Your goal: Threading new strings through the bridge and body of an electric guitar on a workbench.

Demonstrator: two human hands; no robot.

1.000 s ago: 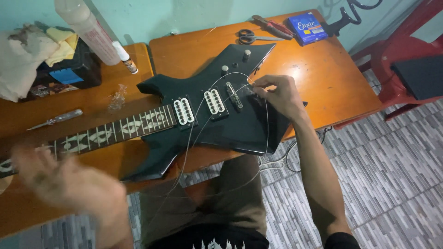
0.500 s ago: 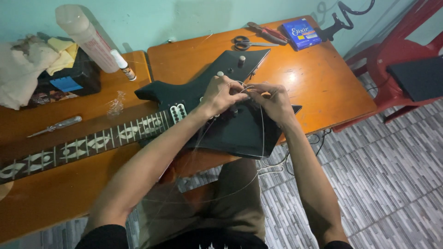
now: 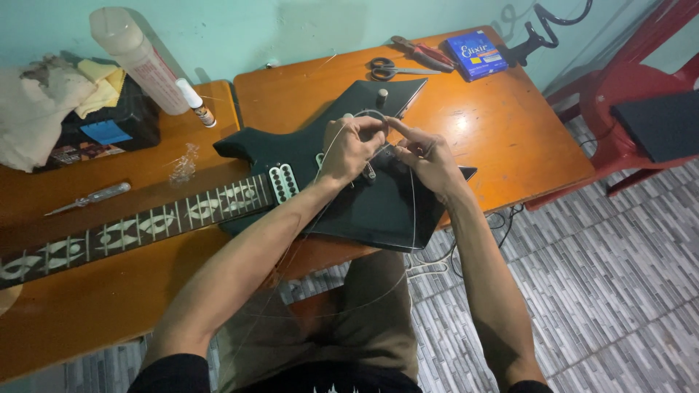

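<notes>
A: Nearest us, our left hand (image 3: 351,145) and right hand (image 3: 429,156) meet over the black guitar (image 3: 378,211), which lies flat on the orange worktop (image 3: 510,138).

B: Both pinch a thin guitar string (image 3: 368,113); it loops up between our fingers, and more wire trails off the body's edge towards our lap.

A: Past the hands we see scissors (image 3: 389,70) and a blue box (image 3: 476,54) by the wall.

B: Far left, a white tube (image 3: 138,60) leans over a dark case (image 3: 116,124).
</notes>
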